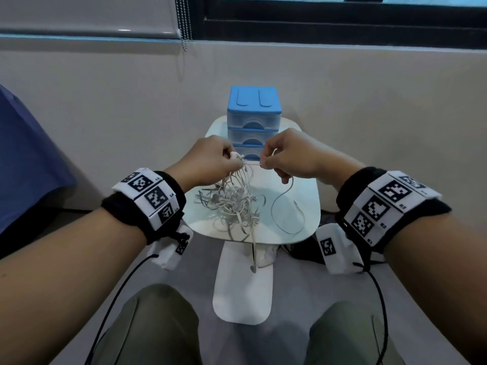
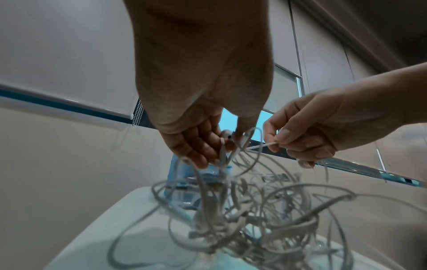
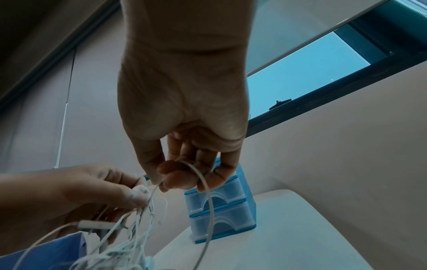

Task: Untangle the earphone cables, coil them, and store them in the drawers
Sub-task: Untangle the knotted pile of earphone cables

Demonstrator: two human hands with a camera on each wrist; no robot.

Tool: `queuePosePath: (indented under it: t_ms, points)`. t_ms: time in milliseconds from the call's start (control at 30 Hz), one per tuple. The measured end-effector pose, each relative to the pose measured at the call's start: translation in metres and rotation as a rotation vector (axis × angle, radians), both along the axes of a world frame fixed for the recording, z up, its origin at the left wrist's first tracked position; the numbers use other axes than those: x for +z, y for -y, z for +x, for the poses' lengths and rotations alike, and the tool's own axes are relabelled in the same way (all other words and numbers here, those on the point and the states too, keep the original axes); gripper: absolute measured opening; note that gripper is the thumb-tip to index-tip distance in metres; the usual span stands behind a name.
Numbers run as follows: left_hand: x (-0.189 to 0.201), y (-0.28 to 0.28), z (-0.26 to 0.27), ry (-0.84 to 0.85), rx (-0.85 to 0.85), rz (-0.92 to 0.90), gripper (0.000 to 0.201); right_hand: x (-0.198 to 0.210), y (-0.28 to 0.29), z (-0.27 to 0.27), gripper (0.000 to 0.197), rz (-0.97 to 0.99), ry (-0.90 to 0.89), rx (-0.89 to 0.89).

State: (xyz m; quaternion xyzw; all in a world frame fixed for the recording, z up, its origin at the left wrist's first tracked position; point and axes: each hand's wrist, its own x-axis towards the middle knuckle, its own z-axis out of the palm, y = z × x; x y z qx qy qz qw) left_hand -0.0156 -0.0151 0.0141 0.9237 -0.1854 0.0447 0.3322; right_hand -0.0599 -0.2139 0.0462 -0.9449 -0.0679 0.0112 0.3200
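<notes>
While the left hand (image 1: pixel 210 159) grips the tangled earphone cables (image 1: pixel 234 204), the right hand (image 1: pixel 287 154) pinches one strand — taut.

Beige wall (image 1: pixel 105 106), dark-framed window (image 1: pixel 342 25), perhaps carpet.

Head view: looks forward and down from above at both forearms and the small white rounded table (image 1: pixel 303 196).
Left wrist view: close under the left hand (image 2: pixel 203 91), facing up along its fingers.
Right wrist view: close under the right hand (image 3: pixel 184 95), facing likewise.
Shared: all three show the blue three-drawer plastic cabinet (image 1: pixel 254 111) and the tangled white earphone cables (image 1: pixel 234 204).
</notes>
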Motion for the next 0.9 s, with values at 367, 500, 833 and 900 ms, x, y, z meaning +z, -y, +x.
queuePosePath:
  t_ms: [367, 500, 833, 900]
  points:
    - [-0.028, 0.006, -0.019, -0.273, -0.062, -0.130, 0.033, -0.044, -0.005, -0.011, 0.010, 0.053, -0.164, 0.001]
    - [-0.030, -0.002, -0.021, -0.466, -0.049, -0.329, 0.028, -0.065, -0.009, -0.016, 0.006, 0.154, -0.236, -0.027]
    - [-0.027, -0.013, -0.018, -0.557, -0.092, -0.302, 0.039, -0.069, -0.024, -0.016, 0.011, 0.267, -0.152, -0.068]
    - [-0.028, -0.015, -0.016, -0.553, -0.097, -0.294, 0.030, -0.072, -0.025, -0.012, 0.013, 0.257, -0.112, -0.085]
